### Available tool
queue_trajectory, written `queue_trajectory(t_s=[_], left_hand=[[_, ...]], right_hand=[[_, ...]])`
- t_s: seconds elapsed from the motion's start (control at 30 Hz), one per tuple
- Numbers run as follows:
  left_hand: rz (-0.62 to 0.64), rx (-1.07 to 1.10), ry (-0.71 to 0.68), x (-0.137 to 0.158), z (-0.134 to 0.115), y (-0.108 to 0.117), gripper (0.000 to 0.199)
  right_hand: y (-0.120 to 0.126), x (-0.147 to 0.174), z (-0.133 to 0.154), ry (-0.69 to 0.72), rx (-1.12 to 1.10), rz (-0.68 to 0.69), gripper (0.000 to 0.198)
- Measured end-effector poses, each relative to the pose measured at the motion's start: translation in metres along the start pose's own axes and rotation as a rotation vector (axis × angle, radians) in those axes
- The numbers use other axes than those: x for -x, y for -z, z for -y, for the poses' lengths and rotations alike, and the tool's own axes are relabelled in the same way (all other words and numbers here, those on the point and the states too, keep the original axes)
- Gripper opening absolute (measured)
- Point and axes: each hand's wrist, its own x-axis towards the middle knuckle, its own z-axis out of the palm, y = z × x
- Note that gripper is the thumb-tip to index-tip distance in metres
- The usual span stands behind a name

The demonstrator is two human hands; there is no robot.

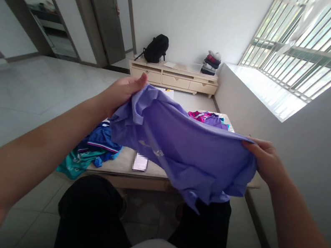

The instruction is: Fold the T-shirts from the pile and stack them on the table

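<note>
A light purple garment [187, 144], made of thin cloth with small white marks, hangs stretched between my two hands above the low table. My left hand [126, 92] grips its bunched upper left part, the thumb pointing up. Its right upper corner is pinched by my right hand [266, 158], so the top edge runs taut across. The lower part sags in folds over my right knee. Behind the cloth, part of the table is hidden.
Blue and teal clothes [94, 150] lie heaped at the low table's [123, 167] left end, overhanging its edge. A pink and purple pile [209, 118] lies on the far right. A cabinet [175, 82] bears a black backpack [157, 48] and folded clothes [211, 63].
</note>
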Motion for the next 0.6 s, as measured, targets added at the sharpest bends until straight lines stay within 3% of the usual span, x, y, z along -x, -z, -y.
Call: queue_trajectory(t_s=[0.07,0.13,0.2,0.27,0.43,0.6], left_hand=[[0.098,-0.155,-0.056,0.007,-0.002,0.003,0.068],[0.133,-0.489,-0.160,0.014,-0.006,0.005,0.072],[0.103,-0.894,-0.259,0.020,-0.010,0.005,0.062],[0.092,-1.147,-0.320,0.023,-0.015,0.007,0.046],[0.216,-1.167,-0.385,0.014,-0.024,0.018,0.029],[0.343,-1.233,-0.262,-0.002,-0.027,0.024,0.031]], right_hand=[[0.006,-0.002,0.004,0.016,0.038,-0.101,0.037],[0.016,-0.005,0.010,0.161,0.266,-0.223,0.038],[0.031,-0.009,0.020,0.359,0.566,-0.317,0.034],[0.049,-0.013,0.031,0.509,0.798,-0.370,0.028],[0.086,-0.026,0.057,0.582,1.109,-0.484,0.036],[0.102,-0.037,0.068,0.615,1.262,-0.483,0.037]])
